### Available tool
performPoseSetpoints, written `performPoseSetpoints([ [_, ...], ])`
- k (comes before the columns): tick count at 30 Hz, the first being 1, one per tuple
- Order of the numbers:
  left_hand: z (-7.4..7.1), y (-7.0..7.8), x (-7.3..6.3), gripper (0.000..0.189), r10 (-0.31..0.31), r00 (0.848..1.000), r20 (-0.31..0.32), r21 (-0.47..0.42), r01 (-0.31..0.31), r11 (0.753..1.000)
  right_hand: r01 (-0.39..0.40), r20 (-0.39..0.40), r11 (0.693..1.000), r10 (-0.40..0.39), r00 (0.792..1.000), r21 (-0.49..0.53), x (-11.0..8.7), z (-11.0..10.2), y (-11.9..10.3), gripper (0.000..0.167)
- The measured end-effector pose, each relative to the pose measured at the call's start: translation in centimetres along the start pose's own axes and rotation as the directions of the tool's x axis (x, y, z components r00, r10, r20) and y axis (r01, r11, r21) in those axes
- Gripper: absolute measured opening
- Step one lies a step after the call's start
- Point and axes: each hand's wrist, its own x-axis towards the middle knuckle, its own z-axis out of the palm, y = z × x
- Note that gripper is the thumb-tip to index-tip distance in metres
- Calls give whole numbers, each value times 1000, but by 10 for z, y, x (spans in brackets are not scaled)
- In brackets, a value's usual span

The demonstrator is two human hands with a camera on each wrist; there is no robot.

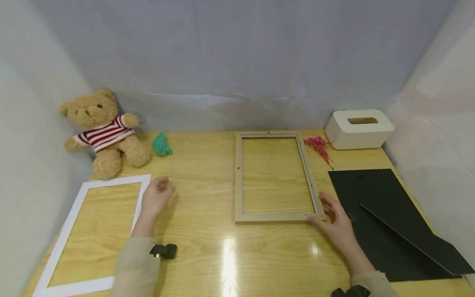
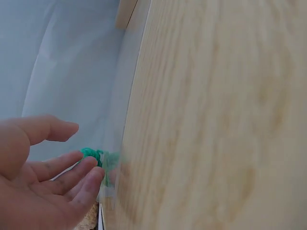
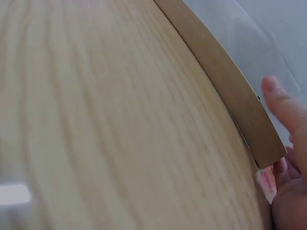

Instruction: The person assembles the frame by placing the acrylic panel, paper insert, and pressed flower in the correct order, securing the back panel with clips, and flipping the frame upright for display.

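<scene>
- Head view: the pale wooden rectangular frame [image 1: 238, 185] lies flat on the glossy wood-grained desk [image 1: 200, 255], between the hands. Right hand [image 1: 334, 218] is at its near right corner. Left hand [image 1: 157, 196], loosely curled, is beside the white rectangular mat [image 1: 66, 231]. Black panel with folding strut [image 1: 386, 247] lies to the right.
- Left wrist view: thumb well apart from relaxed fingers; no hold visible. A faint clear sheet seems to stand near the fingertips; contact cannot be told.
- Right wrist view: thumb raised off the frame, fingers against its outer corner; no firm grip shown.
- Judgement: step in hand is placing or steadying the frame. Moving it further would call for closing thumb and fingers on that corner; the clear sheet, if handled, calls for a light edge pinch.
</scene>
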Motion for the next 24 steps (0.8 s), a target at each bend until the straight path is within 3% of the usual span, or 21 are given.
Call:
performPoseSetpoints([
  [3, -1, -1, 3, 54, -26, 999, 24, -7, 26, 1000, -3, 8, 1000, 3, 1000, -17, 0, 1, 0, 81],
  [11, -3, -1, 10, 58, -54, 998, 44, -5, 54, 999, -97, 56, 991, 103, 993, -96, 2, -1, 4, 87],
  [24, -1, 3, 20, 64, -99, 995, 23, -4, 99, 995, -86, 44, 988, 92, 995, -126, 1, 0, 4, 86],
])
